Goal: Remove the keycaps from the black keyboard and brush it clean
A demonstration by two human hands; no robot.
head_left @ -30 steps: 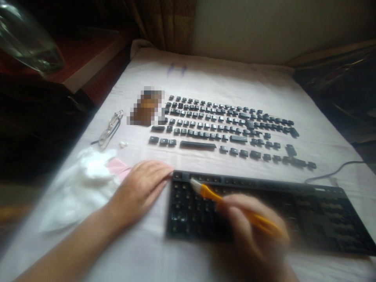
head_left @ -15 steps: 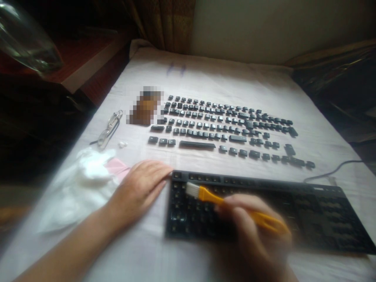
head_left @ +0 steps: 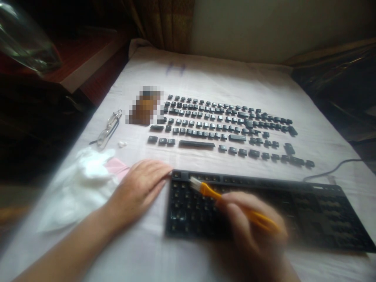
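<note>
A black keyboard [head_left: 258, 184] with its keycaps off lies on the sheet in front of me. My right hand [head_left: 252, 219] is closed around the yellow handle of a flat brush [head_left: 207, 190]. The brush's pale bristles are on the upper left part of the keyboard, near its top row. My left hand [head_left: 143, 182] rests flat, fingers stretched out, with the fingertips at the keyboard's upper left corner. Beyond the keyboard, loose black keycaps [head_left: 196, 144] lie in rows that follow a keyboard layout.
White cotton wool [head_left: 94, 172] and a pink cloth [head_left: 116, 166] lie beside my left hand. Glasses [head_left: 108, 127] and a blurred-out flat object [head_left: 145, 107] are farther back. A cable [head_left: 331, 172] runs off right. Reddish wooden furniture [head_left: 88, 62] borders the left side.
The brush tip has shifted slightly up and to the right on the keyboard, with my right hand moving along. My left hand stays in place.
</note>
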